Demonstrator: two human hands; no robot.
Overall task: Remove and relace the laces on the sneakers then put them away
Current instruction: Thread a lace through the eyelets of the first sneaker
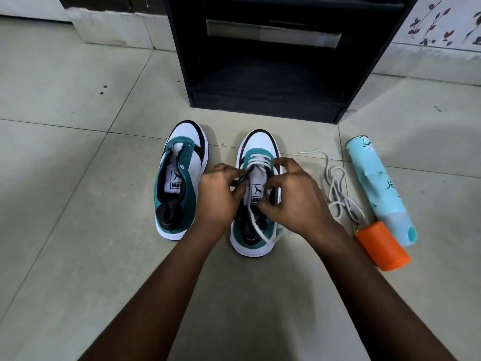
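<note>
**Both hands at the eyelets of the half-laced sneaker**

While the right-hand sneaker (256, 199) stands at the middle of the frame with its toe toward the top, both hands work over its tongue. A white lace (257, 160) crosses the lower eyelets in a few rows, and its loose end runs down through the shoe's opening and over the heel collar toward the bottom of the frame. The left hand (221, 194) has its fingers curled and pinches the teal eyelet edge on the shoe's left side. The right hand (291, 196) is curled too, thumb and fingertips drawn together over the tongue's label; they appear to pinch the lace, though the exact hold is hard to make out.

Just left of it stands the other sneaker (179, 178), parallel, toe up-frame, with bare eyelets and its tongue pulled open. A second white lace (338, 188) lies loose in loops on the tiled floor (78, 204), right of the hands. Beyond it, at the right of the frame, a pale blue spray can (374, 183) lies on its side, with an orange cap (382, 246) touching its lower end. A black open cabinet (273, 61) stands at the top centre.
</note>
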